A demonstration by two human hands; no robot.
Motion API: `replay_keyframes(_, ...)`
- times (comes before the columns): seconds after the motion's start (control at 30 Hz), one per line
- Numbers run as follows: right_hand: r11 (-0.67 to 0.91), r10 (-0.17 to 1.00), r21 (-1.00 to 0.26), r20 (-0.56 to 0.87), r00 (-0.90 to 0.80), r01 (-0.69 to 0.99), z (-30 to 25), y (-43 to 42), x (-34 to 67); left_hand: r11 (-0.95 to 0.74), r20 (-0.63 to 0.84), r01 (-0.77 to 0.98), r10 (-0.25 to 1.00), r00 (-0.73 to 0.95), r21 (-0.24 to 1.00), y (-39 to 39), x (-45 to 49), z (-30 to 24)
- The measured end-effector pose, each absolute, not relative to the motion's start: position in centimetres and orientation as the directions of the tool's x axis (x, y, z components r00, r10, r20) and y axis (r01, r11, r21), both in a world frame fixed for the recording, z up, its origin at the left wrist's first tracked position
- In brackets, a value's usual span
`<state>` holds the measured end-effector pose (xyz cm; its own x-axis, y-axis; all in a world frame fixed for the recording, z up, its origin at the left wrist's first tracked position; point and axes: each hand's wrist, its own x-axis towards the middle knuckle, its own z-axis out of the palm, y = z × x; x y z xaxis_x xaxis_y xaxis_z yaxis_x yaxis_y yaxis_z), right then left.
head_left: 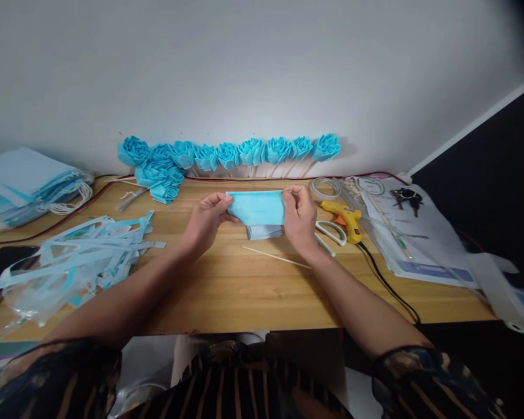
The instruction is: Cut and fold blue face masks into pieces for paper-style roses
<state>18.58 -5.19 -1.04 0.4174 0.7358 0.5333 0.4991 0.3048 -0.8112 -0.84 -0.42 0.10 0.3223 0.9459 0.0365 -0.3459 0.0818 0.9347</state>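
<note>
A light blue rectangular piece of mask fabric (257, 206) is stretched between my two hands above the table. My left hand (207, 218) pinches its left edge between thumb and fingers. At the opposite edge, my right hand (300, 218) grips the fabric the same way. Just below it lies a small stack of pale blue cut pieces (265, 233), partly covered. A thin wooden stick (275, 256) rests on the table nearer me, its right end by my right wrist. White-handled scissors (332, 233) lie beside that wrist, partly hidden by it.
Several blue fabric roses (251, 151) on sticks lean against the wall. Fabric scraps (91, 250) and a pile of face masks (30, 180) occupy the left. On the right are a yellow glue gun (351, 221) with its cord, a tape roll (325, 187), keys (408, 198) and papers (441, 238).
</note>
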Motion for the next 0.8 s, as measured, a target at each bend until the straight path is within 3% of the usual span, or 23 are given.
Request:
replay_keyframes(0.33, 0.289, 0.777, -0.807, 0.512, 0.367, 0.515, -1.5, -4.9, 19.3, 0.033, 0.072, -0.322, 0.948, 0.31, 0.946, -0.1, -1.0, 0.0)
replay_keyframes(0.47, 0.375, 0.76, -0.74, 0.59, 0.271, 0.558, -0.8, -5.2, 19.6, 0.015, 0.086, -0.245, 0.914, 0.397, 0.969, -0.4, -1.1, 0.3)
replay_keyframes(0.57, 0.467, 0.762, -0.642, 0.641, 0.091, 0.608, 0.3, -6.0, 19.2, -0.015, 0.092, -0.162, 0.873, 0.48, 0.987, -1.1, -1.0, 0.9)
replay_keyframes(0.67, 0.495, 0.818, -0.622, 0.568, -0.086, 0.607, 0.9, -6.7, 18.5, -0.111, 0.143, -0.091, 0.836, 0.529, 0.99, -1.9, -1.0, 1.7)
replay_keyframes(0.8, 0.436, 0.878, -0.681, 0.464, -0.114, 0.588, 0.8, -7.0, 17.9, -0.224, 0.215, -0.046, 0.825, 0.523, 0.974, -2.3, -1.1, 2.1)
